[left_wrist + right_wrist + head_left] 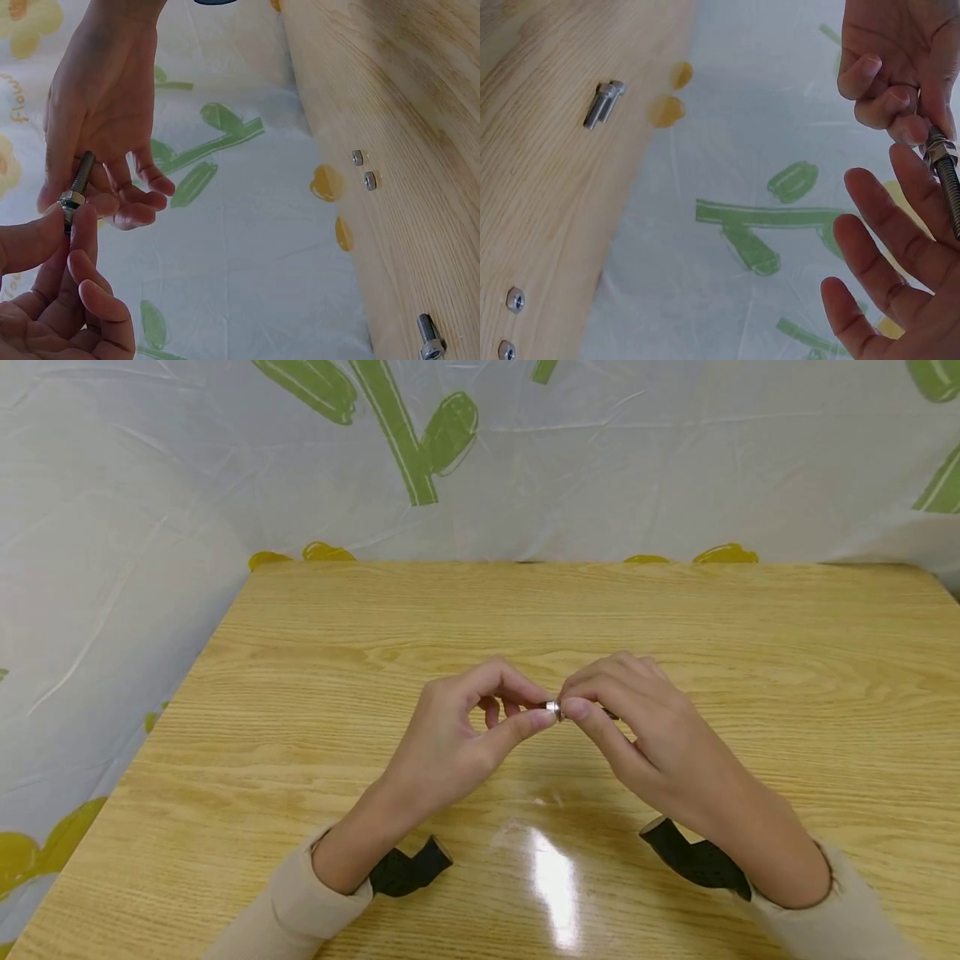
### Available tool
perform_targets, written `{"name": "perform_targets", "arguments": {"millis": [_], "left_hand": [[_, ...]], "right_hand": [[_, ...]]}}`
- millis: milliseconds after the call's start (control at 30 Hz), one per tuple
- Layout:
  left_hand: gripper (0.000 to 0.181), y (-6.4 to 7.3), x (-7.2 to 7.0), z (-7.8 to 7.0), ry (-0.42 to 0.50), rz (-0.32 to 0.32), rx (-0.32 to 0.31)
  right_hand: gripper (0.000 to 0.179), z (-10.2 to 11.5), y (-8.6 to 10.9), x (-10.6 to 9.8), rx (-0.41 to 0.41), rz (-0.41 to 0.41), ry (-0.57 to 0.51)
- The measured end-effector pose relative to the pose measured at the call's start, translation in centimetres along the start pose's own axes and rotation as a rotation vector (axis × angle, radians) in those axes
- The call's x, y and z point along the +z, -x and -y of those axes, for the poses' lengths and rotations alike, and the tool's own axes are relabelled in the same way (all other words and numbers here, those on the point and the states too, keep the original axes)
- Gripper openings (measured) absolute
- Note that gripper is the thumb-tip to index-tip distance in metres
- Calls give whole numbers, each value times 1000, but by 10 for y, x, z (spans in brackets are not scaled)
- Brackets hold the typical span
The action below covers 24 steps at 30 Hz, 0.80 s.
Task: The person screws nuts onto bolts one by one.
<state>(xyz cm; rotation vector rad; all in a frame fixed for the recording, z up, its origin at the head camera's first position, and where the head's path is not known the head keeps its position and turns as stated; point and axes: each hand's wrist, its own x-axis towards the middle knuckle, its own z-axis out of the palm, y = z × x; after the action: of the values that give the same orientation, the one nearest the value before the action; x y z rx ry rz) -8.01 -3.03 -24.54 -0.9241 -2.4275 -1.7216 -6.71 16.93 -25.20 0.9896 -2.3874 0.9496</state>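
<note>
Over the table, my left hand (465, 735) pinches the head end of a metal bolt (83, 174) between thumb and forefinger. A hex nut (73, 198) sits on the bolt's thread close to the head, also seen as a shiny nut (939, 153) in the right wrist view. My right hand (652, 735) meets it from the other side, thumb and forefinger pinching at the nut. The bare threaded end points into the right palm. In the right wrist view the other right fingers (877, 300) spread out straight, and that thumb is out of frame.
On the wood-grain table (337, 635) lie two loose nuts (370, 180) and two more bolts (604, 103), seen in the wrist views. A flowered plastic sheet (562, 468) hangs behind the table. Black wrist mounts (411, 868) stick out below both sleeves.
</note>
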Motion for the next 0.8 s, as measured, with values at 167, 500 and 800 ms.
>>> {"name": "perform_targets", "arguments": {"millis": [167,500,800], "left_hand": [[6,0,0,-1,-6,0,2],[8,0,-2,-1,-13,-10,0],[8,0,-2,0,-10,-11,-6]], "right_hand": [[19,-4,5,-1,79,34,27],[32,-17,7,5,-97,-52,-5],[31,-20,11,6,-52,-14,2]]}}
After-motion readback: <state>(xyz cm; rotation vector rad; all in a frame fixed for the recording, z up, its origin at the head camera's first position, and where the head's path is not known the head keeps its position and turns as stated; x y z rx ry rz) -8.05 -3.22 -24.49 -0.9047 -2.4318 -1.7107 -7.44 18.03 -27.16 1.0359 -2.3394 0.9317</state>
